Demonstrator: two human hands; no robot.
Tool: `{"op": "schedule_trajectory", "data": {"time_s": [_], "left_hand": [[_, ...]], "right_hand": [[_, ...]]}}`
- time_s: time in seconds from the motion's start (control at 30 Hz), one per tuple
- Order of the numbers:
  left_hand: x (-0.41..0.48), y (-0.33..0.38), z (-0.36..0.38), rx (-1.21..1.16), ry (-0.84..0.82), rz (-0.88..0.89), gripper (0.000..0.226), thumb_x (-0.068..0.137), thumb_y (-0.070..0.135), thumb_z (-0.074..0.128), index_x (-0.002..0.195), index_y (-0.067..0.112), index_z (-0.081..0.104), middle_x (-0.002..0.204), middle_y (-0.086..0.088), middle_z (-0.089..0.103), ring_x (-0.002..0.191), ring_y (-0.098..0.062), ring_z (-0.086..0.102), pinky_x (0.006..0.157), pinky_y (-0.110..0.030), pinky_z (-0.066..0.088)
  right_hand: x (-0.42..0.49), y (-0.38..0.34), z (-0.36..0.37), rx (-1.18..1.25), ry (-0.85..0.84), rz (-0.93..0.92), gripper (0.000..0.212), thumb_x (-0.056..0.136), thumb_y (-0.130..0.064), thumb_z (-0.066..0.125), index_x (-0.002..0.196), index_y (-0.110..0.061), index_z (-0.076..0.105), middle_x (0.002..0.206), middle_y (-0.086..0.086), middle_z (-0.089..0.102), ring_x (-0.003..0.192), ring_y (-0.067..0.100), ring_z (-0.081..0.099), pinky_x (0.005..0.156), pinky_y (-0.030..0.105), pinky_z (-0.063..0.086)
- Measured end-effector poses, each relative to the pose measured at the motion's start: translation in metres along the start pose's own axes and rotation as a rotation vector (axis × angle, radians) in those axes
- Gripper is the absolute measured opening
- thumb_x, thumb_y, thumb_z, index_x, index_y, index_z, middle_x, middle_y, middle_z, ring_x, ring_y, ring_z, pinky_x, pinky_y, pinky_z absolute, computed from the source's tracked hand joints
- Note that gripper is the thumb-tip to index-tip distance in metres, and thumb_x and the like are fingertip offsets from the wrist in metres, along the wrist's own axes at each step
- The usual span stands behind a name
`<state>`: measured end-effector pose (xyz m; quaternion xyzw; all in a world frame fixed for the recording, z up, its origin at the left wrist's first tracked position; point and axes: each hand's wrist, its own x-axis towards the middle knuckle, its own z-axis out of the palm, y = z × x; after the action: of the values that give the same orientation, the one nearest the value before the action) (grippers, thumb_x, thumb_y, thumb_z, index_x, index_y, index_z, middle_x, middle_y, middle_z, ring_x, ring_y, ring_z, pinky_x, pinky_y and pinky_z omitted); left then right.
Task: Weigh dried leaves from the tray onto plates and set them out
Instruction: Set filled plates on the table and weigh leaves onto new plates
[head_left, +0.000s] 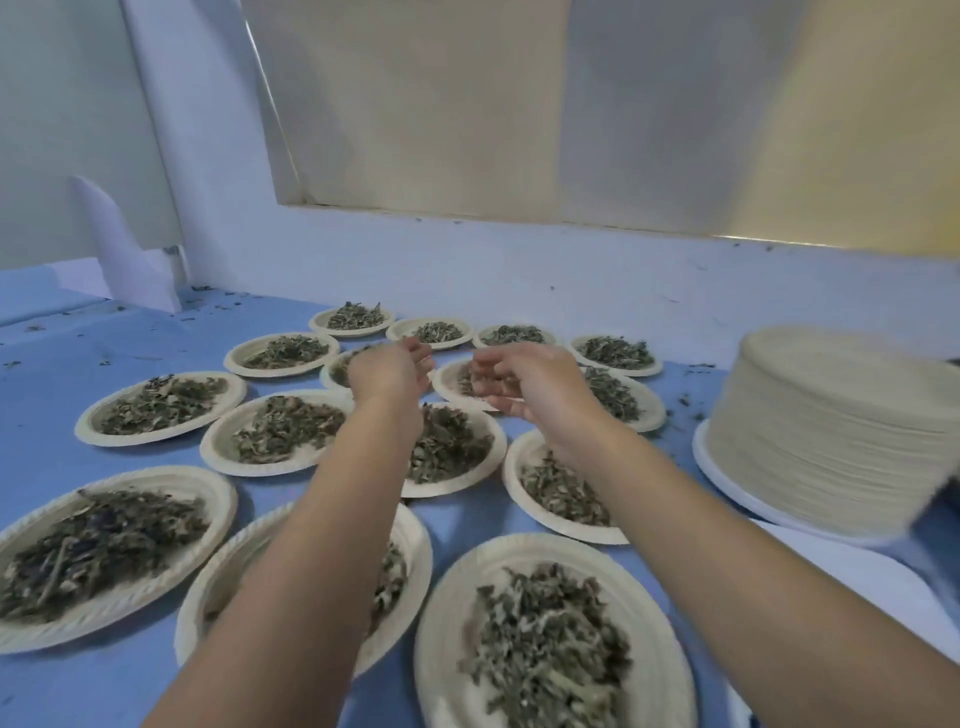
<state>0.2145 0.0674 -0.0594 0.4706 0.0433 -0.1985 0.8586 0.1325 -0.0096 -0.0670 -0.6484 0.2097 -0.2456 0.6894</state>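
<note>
My right hand (524, 387) is stretched out above a filled plate (440, 385) in the middle rows, fingers curved over the thumb in a loose hook; whether it pinches that plate's rim, holds a few leaves or holds nothing, I cannot tell, since the fingers blur into what lies behind them. My left hand (389, 371) hangs just beside it with its back toward me, fingers loosely curled and nothing showing in them, though the palm is turned away. Under and around both forearms the dried leaves (545, 654) sit in heaps on paper plates (156, 436), more than a dozen of them set out in rough rows across the blue worktop (62, 374), none touching the hands that I can make out. I judge the work well along, with this part of the worktop nearly covered. What is left is hard to gauge; the tall stack of empty plates (831, 431) at my right suggests many more portions to come. Neither the tray nor any scale is in view. Loose crumbs (685, 402) of leaf lie scattered near the stack.
</note>
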Motion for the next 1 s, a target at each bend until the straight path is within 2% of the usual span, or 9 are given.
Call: {"op": "schedule_trajectory", "data": {"time_s": [0.07, 0.13, 0.17, 0.27, 0.33, 0.43, 0.5, 0.63, 1.0], "left_hand": [[-0.010, -0.017, 0.016, 0.127, -0.108, 0.001, 0.036, 0.101, 0.001, 0.027, 0.128, -0.005, 0.050, 0.130, -0.017, 0.057, 0.064, -0.014, 0.057, 0.053, -0.013, 0.041], [-0.042, -0.035, 0.043, 0.183, -0.204, 0.028, 0.034, 0.099, -0.001, 0.031, 0.126, -0.006, 0.052, 0.124, -0.017, 0.060, 0.071, -0.017, 0.063, 0.048, -0.013, 0.040], [-0.057, -0.043, 0.055, 0.176, -0.268, 0.005, 0.032, 0.099, -0.001, 0.032, 0.121, -0.006, 0.055, 0.112, -0.017, 0.064, 0.073, -0.020, 0.065, 0.047, -0.014, 0.040], [-0.079, -0.064, 0.085, 0.149, -0.371, -0.053, 0.027, 0.097, 0.000, 0.037, 0.082, 0.004, 0.059, 0.063, -0.005, 0.064, 0.039, -0.007, 0.056, 0.041, -0.014, 0.038], [-0.096, -0.079, 0.103, 0.131, -0.416, -0.082, 0.027, 0.094, -0.001, 0.040, 0.076, 0.007, 0.057, 0.049, 0.001, 0.063, 0.035, -0.006, 0.053, 0.043, -0.013, 0.039], [-0.123, -0.096, 0.117, 0.148, -0.491, -0.084, 0.022, 0.091, 0.001, 0.046, 0.078, 0.009, 0.062, 0.057, 0.002, 0.067, 0.048, -0.008, 0.059, 0.051, -0.015, 0.045], [-0.134, -0.105, 0.122, 0.155, -0.530, -0.077, 0.019, 0.091, 0.004, 0.049, 0.080, 0.010, 0.062, 0.062, 0.002, 0.068, 0.052, -0.008, 0.060, 0.053, -0.014, 0.045], [-0.148, -0.114, 0.125, 0.166, -0.547, -0.066, 0.021, 0.090, 0.002, 0.046, 0.081, 0.010, 0.063, 0.061, 0.004, 0.070, 0.051, -0.006, 0.061, 0.052, -0.014, 0.047], [-0.151, -0.125, 0.116, 0.180, -0.533, -0.070, 0.022, 0.090, 0.003, 0.045, 0.079, 0.012, 0.062, 0.060, 0.005, 0.069, 0.048, -0.003, 0.060, 0.054, -0.013, 0.047]], "right_hand": [[-0.011, -0.006, -0.026, 0.037, 0.036, -0.021, 0.024, 0.094, 0.004, 0.041, 0.111, -0.001, 0.057, 0.078, 0.006, 0.067, 0.063, 0.015, 0.060, 0.061, 0.022, 0.049], [-0.022, -0.012, -0.055, 0.123, 0.075, -0.045, 0.025, 0.095, 0.004, 0.042, 0.117, -0.004, 0.049, 0.076, 0.006, 0.067, 0.063, 0.017, 0.061, 0.062, 0.024, 0.050], [-0.028, -0.016, -0.069, 0.131, 0.101, -0.070, 0.026, 0.094, 0.004, 0.043, 0.119, -0.005, 0.047, 0.075, 0.006, 0.067, 0.060, 0.016, 0.062, 0.059, 0.023, 0.050], [-0.044, -0.029, -0.113, -0.016, 0.211, -0.178, 0.028, 0.090, 0.004, 0.048, 0.116, -0.006, 0.051, 0.063, -0.002, 0.069, 0.049, 0.008, 0.060, 0.046, 0.016, 0.047], [-0.055, -0.036, -0.145, -0.159, 0.278, -0.265, 0.024, 0.088, 0.005, 0.048, 0.105, -0.009, 0.059, 0.060, -0.006, 0.068, 0.048, 0.004, 0.058, 0.046, 0.015, 0.044], [-0.069, -0.041, -0.186, -0.507, 0.458, -0.434, 0.018, 0.088, -0.004, 0.055, 0.095, -0.016, 0.068, 0.077, -0.007, 0.068, 0.070, 0.005, 0.060, 0.064, 0.013, 0.045], [-0.077, -0.040, -0.205, -0.862, 0.551, -0.534, 0.019, 0.090, -0.011, 0.056, 0.101, -0.017, 0.071, 0.089, -0.007, 0.068, 0.086, 0.008, 0.060, 0.074, 0.011, 0.041], [-0.084, -0.036, -0.225, -1.365, 0.490, -0.419, 0.031, 0.100, -0.022, 0.043, 0.121, -0.017, 0.064, 0.120, 0.002, 0.065, 0.113, 0.023, 0.055, 0.090, 0.037, 0.045], [-0.080, -0.027, -0.222, -1.638, 0.397, -0.400, 0.026, 0.099, -0.013, 0.040, 0.115, -0.011, 0.060, 0.110, 0.008, 0.063, 0.104, 0.027, 0.055, 0.083, 0.041, 0.047]]}}
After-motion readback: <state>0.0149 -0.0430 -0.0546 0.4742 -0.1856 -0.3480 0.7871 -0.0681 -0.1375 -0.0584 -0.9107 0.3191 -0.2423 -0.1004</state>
